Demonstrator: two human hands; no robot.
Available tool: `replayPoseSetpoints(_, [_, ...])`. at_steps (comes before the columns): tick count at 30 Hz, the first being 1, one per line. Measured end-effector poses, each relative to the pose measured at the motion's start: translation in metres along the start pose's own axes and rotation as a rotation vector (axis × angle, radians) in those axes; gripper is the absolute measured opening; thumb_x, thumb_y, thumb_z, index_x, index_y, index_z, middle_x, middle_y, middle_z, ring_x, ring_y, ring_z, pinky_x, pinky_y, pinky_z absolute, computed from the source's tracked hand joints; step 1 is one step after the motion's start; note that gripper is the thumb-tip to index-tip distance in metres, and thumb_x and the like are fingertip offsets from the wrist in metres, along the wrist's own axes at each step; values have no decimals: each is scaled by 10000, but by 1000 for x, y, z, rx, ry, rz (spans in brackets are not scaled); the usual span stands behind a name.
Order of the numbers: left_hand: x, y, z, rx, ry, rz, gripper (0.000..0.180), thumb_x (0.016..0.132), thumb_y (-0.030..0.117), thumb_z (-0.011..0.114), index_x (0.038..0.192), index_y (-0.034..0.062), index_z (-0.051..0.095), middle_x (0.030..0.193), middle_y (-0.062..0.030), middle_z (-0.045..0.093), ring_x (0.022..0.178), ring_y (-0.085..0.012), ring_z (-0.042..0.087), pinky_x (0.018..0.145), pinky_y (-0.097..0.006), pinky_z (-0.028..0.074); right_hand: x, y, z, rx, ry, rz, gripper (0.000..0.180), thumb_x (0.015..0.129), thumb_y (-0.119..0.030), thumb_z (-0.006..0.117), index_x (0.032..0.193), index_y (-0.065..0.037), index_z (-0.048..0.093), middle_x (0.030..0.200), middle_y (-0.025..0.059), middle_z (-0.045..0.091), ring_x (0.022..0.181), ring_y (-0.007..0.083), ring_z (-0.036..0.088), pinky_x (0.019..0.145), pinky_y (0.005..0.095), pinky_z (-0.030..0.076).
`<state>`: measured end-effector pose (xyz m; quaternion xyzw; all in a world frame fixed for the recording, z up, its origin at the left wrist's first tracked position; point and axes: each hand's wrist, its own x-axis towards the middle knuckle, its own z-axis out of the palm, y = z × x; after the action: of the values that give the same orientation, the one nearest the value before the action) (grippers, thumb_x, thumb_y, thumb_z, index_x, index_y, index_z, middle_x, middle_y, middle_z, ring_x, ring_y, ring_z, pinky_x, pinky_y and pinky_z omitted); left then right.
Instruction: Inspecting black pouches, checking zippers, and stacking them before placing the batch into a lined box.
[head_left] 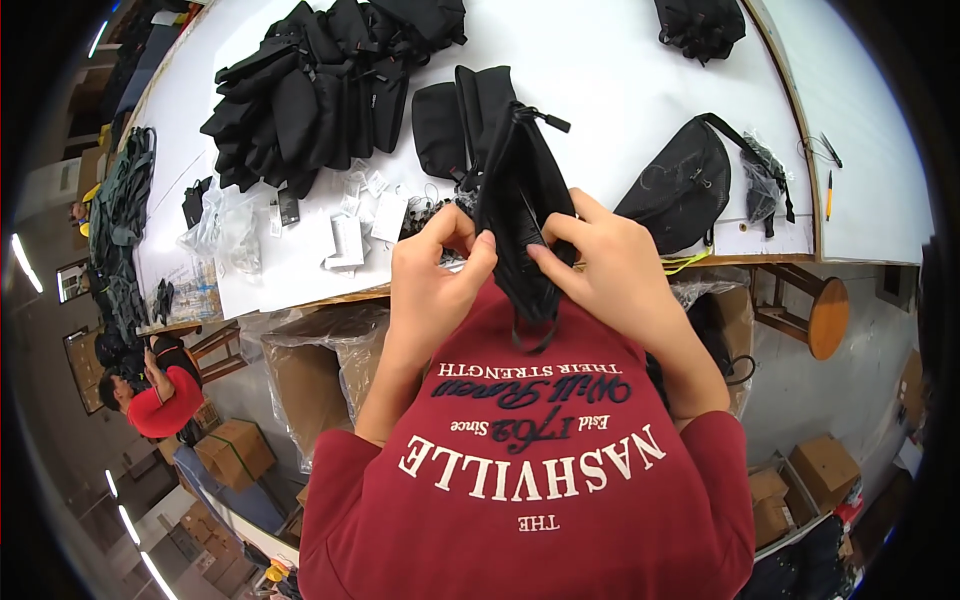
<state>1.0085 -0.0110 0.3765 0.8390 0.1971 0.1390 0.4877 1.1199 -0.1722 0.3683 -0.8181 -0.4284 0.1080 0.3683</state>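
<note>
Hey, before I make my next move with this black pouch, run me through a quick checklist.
1. Mouth of the black pouch open: ok, it gapes between your hands.
2. Right hand holding: ok, it pinches the right rim.
3. Left hand holding: cannot tell; the thumb is at the left edge, but the grip itself is unclear.
4. Zipper pull away from fingers: ok, it sits at the far end.
5. Inside empty: cannot tell, the bottom is dark.
6. White tags clear of the pouch: ok, they lie left of it on the table.
</note>
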Motion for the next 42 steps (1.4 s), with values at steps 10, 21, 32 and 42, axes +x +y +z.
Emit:
replayPoseSetpoints(10, [0,-2,6,-40,-67,-6,178,807,62,631,724,-21,498,580,-56,528,551,-97,517,544,-246,417,-3,0,28,12,210,-9,139,755,-178,727,753,-65,645,959,84,546,735,228,567,613,334,469])
replayPoseSetpoints(21, [-6,-14,0,-116,-94,-59,202,825,65,627,733,-23,470,615,-63,506,605,-91,477,591,-245,418,-7,-4,21,124,116,60,190,808,-250,697,843,-64,707,966,94,565,784,235,563,646,352,474])
replayPoseSetpoints(32, [-11,-22,0,-144,-152,-150,224,829,64,623,721,-23,447,603,-52,478,617,-70,470,606,-228,425,-13,-2,16,183,98,76,113,752,-147,713,748,-44,665,953,58,555,775,199,558,655,319,477])
replayPoseSetpoints(42, [-14,-25,7,-212,-114,-139,130,805,50,604,764,-41,521,633,-53,553,647,-89,542,645,-250,459,-20,-13,11,469,84,245,103,885,-47,576,973,2,551,766,115,618,598,223,598,568,290,457])
